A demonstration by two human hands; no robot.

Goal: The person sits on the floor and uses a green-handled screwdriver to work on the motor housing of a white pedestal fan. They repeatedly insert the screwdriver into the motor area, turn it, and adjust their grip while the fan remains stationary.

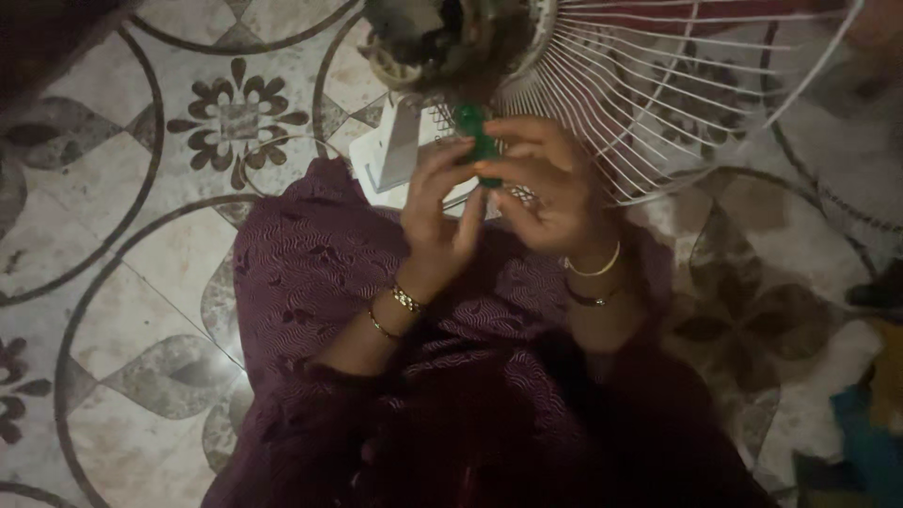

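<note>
My left hand (440, 209) and my right hand (544, 183) meet over my lap, both closed around a small green tool handle (478, 132) that points up toward a fan. The fan's dusty motor housing (428, 42) sits just above the handle. Its white wire guard (677, 94) spreads to the right, above my right hand. Both wrists wear thin gold bangles. The tip of the green tool is hidden behind the motor and my fingers.
A white fan base piece (395, 146) lies on the patterned tile floor (141, 235) just beyond my knees. My dark maroon garment (376, 357) covers my lap. Coloured cloth or objects (865, 423) lie at the right edge.
</note>
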